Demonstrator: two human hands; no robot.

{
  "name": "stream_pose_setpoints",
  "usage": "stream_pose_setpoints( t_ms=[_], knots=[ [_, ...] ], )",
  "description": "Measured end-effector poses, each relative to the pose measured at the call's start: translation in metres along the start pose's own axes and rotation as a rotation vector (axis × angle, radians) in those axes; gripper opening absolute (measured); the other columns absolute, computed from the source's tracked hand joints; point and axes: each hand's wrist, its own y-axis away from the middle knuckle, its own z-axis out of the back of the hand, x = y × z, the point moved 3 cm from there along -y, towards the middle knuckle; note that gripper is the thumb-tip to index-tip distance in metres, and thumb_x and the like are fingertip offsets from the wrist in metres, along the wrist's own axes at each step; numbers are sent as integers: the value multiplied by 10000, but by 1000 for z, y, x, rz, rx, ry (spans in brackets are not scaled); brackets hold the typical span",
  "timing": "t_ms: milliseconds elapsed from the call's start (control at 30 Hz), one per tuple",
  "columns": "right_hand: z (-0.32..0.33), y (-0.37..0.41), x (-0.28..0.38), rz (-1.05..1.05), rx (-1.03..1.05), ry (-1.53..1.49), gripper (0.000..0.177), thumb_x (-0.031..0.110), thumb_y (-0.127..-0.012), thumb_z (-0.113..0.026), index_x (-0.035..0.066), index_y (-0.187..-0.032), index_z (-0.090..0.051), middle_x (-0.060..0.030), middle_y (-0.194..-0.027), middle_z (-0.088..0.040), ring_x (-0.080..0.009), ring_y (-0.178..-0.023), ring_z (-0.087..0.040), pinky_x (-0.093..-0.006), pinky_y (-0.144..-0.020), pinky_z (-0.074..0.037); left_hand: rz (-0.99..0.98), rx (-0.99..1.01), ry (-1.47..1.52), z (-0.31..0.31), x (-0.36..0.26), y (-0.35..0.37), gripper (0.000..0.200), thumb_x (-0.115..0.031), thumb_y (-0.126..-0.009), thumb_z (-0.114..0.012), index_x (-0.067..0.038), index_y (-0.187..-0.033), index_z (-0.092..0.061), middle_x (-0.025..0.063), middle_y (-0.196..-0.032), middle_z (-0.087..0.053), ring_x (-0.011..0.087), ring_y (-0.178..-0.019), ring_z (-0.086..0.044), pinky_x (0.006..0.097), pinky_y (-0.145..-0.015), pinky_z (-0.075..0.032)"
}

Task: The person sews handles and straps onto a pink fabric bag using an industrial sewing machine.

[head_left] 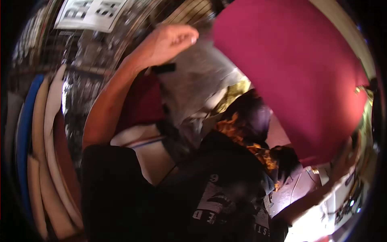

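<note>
A large maroon piece of fabric, or a fabric-covered panel (pixel 290 72), fills the upper right, its broad face smooth. My right hand (pixel 350 155) is at its lower right edge, dim and partly hidden, and appears to grip that edge. Across a small gap from the panel's left end is my left hand (pixel 171 42), raised with the fingers curled in and the thumb near them. Whatever may be between those fingers is hidden. Below this hand lies greyish clear plastic sheeting (pixel 197 72). Another maroon piece (pixel 141 101) shows behind my left forearm.
Rolls or folded lengths of material, one of them blue (pixel 30 129), stand upright at the left. Behind them a wire rack (pixel 121 48) carries plastic-wrapped goods and a printed white sign (pixel 90 14). A cloth with a flame pattern (pixel 250 141) covers my lap. Bright light falls at the lower right.
</note>
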Motion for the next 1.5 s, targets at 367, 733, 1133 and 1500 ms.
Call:
stream_pose_setpoints(
  t_ms=[367,733,1133,1500],
  knots=[
    [5,6,17,-32,1,89,431,321,-1038,-603,104,-1411,-621,-99,-1432,-615,-247,-1317,-555,-417,-1140,-402,516,664,-369,-153,144,237,337,-344,-794,-776,-35,-927,-751,187,-897,-736,368,-864,-723,477,-810,-567],
    [4,4,8,115,-62,41,361,193,-1042,-601,43,-1368,-636,-117,-1372,-646,-246,-1272,-586,-384,-1101,-436,656,284,118,-179,135,249,319,-219,-767,-837,-19,-952,-670,164,-851,-699,290,-788,-671,418,-726,-513],
    [-38,84,160,-299,652,-957,634,225,-996,-685,-22,-1508,-406,-233,-1395,-593,-225,-1121,-683,-372,-946,-562,-177,357,851,-105,-123,38,198,-60,-1000,-651,24,-1158,-565,41,-818,-608,78,-614,-551,266,-540,-452],
    [-36,79,140,-576,394,-1470,236,80,-1008,-644,-23,-1221,-651,-102,-1051,-727,-160,-859,-702,-308,-749,-604,-327,630,850,-131,-166,13,239,-107,-1007,-664,-10,-1209,-581,16,-820,-637,65,-622,-546,263,-554,-462]
  ],
)
